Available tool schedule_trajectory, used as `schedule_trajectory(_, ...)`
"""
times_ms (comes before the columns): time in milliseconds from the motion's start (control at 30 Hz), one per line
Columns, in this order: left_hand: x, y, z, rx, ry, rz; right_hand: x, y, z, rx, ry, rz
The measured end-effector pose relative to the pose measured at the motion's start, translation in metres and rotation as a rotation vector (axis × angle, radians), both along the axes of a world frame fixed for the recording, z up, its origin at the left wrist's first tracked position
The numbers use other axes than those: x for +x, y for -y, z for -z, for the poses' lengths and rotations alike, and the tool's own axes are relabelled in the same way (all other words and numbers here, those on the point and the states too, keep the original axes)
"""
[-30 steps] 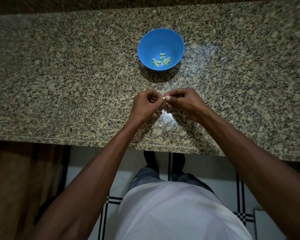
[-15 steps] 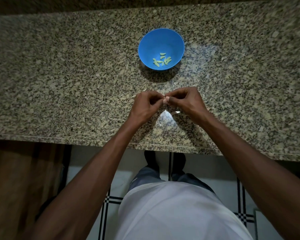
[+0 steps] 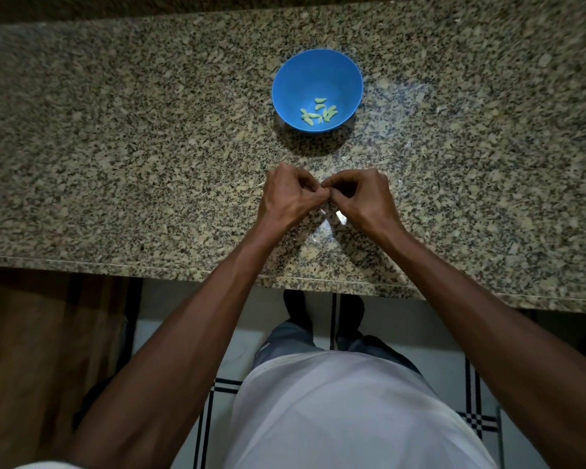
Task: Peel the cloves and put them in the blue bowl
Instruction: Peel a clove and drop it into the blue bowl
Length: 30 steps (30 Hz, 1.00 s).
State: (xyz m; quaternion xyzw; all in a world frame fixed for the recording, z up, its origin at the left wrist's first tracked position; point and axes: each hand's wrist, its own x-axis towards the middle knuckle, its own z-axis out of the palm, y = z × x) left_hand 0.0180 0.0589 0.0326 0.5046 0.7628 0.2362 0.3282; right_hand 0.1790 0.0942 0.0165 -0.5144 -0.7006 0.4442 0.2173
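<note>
A blue bowl (image 3: pixel 291 76) stands on the granite counter (image 3: pixel 115 147) and holds several pale peeled cloves (image 3: pixel 318 112). Just in front of the bowl my left hand (image 3: pixel 290 194) and my right hand (image 3: pixel 362 196) meet fingertip to fingertip above the counter. Both have their fingers curled and pinch a small clove between them; the fingers hide the clove almost entirely. A pale scrap of peel (image 3: pixel 340 216) lies on the counter under my right hand.
The counter's front edge (image 3: pixel 183 269) runs across the view below my wrists. Beyond it are a tiled floor (image 3: pixel 430 363) and my own legs and white shirt. A brown wooden surface (image 3: pixel 31 350) fills the lower left.
My fingertips have closed tighter together over the clove. A pale scrap of peel now lies on the counter under my right hand. The bowl has not moved.
</note>
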Motion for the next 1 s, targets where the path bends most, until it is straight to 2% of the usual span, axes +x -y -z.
schedule_trajectory(167,-0.002,-0.001,-0.005,0.006,0.009,0.023,0.000,-0.002,-0.006,0.097,0.020,-0.076)
schedule_trajectory(433,-0.014,0.003,-0.004,-0.072,0.356,-0.071,0.002,-0.008,-0.005,0.104,-0.017,-0.120)
schedule_trajectory(600,-0.012,0.005,-0.003,-0.112,0.512,-0.170,0.004,-0.009,-0.003,-0.060,-0.152,-0.010)
schedule_trajectory(733,-0.006,0.008,0.004,-0.079,0.567,-0.212,0.004,-0.005,-0.002,-0.182,-0.274,0.098)
schedule_trajectory(1000,0.005,0.012,0.006,-0.015,0.596,-0.315,-0.003,0.001,0.000,-0.271,-0.254,0.136)
